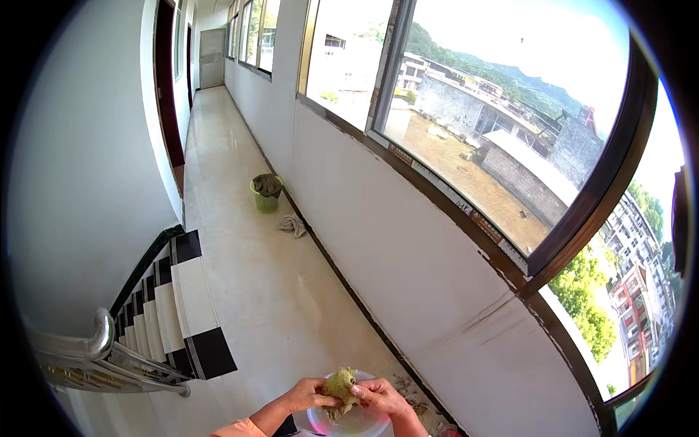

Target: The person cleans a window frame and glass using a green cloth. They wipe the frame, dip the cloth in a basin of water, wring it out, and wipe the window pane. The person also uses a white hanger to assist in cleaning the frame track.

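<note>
My left hand (308, 395) grips a crumpled yellow-green bundle (339, 389), which looks like a damp cloth, from its left side. On the other side, the fingers and thumb of my right hand (380, 395) pinch it. Directly beneath both hands stands a translucent plastic basin (360, 425) with a pinkish lower part. The bundle hangs over the basin's opening. What the basin holds is hard to make out, since my hands cover part of it.
Scattered dark debris (410, 394) lies along the wall by the basin. Stairs (172, 322) descend at left beside a metal railing (101, 344). Farther along the corridor floor (262, 284) are a grey rag (293, 225) and a green bin (266, 202). Windows (480, 136) line the right wall.
</note>
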`<state>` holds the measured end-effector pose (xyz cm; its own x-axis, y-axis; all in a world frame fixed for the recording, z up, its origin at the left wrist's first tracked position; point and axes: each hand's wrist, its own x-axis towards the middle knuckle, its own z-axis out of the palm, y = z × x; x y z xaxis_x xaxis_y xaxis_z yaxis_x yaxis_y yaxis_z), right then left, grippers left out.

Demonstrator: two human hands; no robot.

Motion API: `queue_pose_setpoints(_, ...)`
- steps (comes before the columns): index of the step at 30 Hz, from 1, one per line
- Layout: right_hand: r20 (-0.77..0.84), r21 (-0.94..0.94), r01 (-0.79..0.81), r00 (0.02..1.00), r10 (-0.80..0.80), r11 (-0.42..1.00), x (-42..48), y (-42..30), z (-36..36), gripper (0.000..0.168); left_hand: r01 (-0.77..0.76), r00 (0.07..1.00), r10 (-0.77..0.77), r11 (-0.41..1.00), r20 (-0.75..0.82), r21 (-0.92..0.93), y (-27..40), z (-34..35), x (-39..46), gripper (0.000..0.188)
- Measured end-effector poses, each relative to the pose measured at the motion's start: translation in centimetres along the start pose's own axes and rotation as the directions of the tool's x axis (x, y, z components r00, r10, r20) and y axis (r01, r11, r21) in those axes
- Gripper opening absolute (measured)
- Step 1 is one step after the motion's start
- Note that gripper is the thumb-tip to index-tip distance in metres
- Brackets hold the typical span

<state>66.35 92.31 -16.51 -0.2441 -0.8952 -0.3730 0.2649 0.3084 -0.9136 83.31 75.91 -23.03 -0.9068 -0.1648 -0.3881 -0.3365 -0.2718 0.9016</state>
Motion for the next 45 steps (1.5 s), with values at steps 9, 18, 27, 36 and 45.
queue_pose_setpoints(9,-0.134,-0.698,0.257,0.87,-0.475,0.668,9.4,-7.0,2.0,0.042,-0.138,0.98,0.175,0.941,0.097,-0.309,7.0,-14.6,4.0,0.042)
queue_pose_setpoints(18,-0.532,-0.246,0.177,0.797,-0.285,0.953,20.4,-12.0,2.7,0.036,-0.306,0.884,0.331,0.944,0.331,-0.126,17.7,-23.5,9.5,0.061)
queue_pose_setpoints(27,-0.587,0.421,0.526,0.779,-0.22,0.739,26.7,-14.1,-0.1,0.044,-0.561,0.821,0.462,0.544,0.335,0.624,28.4,-21.7,21.0,0.032)
queue_pose_setpoints(36,-0.605,0.475,0.421,0.794,-0.06,0.773,34.1,-14.5,-10.1,0.029,-0.63,0.268,0.963,0.178,-0.004,0.756,44.9,-27.6,38.5,0.07)
queue_pose_setpoints(45,-0.71,0.478,0.401,0.7,0.075,0.781,36.4,-18.4,-13.4,0.033,-0.511,-0.032,0.953,0.243,-0.3,0.825,61.7,-31.6,58.6,0.103)
